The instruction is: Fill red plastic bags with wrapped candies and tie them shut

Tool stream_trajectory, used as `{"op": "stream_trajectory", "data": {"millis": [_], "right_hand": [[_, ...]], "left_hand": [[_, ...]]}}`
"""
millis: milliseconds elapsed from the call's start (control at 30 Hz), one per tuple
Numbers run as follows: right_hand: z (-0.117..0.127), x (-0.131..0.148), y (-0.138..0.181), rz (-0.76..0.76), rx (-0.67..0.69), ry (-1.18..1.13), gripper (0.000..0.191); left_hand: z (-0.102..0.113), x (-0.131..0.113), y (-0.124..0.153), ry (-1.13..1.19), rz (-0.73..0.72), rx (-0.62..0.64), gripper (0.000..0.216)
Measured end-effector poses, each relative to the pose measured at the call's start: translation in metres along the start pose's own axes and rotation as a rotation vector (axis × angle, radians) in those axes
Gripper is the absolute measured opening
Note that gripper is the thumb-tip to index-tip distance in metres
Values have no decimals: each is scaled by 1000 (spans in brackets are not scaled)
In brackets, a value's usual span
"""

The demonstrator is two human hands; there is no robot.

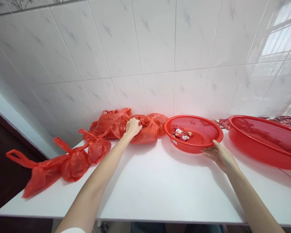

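Red crinkled plastic bag (147,131) clutched by left hand (133,127); right hand (219,155) fingers hold round red mesh basket (191,117) rim, few wrapped sweets (181,133) inside, other red bags (72,163) left, knotted

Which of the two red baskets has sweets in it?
The smaller basket, whose rim the right hand touches: a few wrapped sweets lie in its bottom. The larger basket to its right shows none.

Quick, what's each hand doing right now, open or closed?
Left hand: closed, gripping the red plastic bag.
Right hand: open, resting against the small red basket, holding nothing.
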State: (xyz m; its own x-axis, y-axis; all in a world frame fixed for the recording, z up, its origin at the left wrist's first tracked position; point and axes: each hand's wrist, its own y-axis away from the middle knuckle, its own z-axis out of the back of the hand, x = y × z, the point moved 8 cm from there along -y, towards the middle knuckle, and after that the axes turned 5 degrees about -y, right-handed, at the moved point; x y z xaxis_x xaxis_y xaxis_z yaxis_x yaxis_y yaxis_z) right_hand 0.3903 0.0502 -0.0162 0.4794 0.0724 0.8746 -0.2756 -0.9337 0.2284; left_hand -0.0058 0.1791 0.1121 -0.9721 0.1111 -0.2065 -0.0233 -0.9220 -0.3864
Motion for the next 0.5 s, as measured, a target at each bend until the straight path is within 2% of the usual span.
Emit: {"op": "stream_trajectory", "data": {"millis": [67,133,267,333,400,500], "right_hand": [[-15,-8,7,-45,99,108,45],[-39,-15,19,0,258,259,48],[-109,-25,49,296,596,505,37],[-140,-27,58,467,666,586,37],[-166,-32,60,603,699,688,46],[-189,-46,50,691,670,901,55]], "left_hand": [[6,-5,4,20,-21,-25,12],[5,-14,12,65,-59,-8,11],[-11,-35,30,201,-100,62,11],[-16,-43,37,275,-85,63,25],[-18,-49,42,350,-70,54,33],[-16,-54,45,458,-76,63,19]]}}
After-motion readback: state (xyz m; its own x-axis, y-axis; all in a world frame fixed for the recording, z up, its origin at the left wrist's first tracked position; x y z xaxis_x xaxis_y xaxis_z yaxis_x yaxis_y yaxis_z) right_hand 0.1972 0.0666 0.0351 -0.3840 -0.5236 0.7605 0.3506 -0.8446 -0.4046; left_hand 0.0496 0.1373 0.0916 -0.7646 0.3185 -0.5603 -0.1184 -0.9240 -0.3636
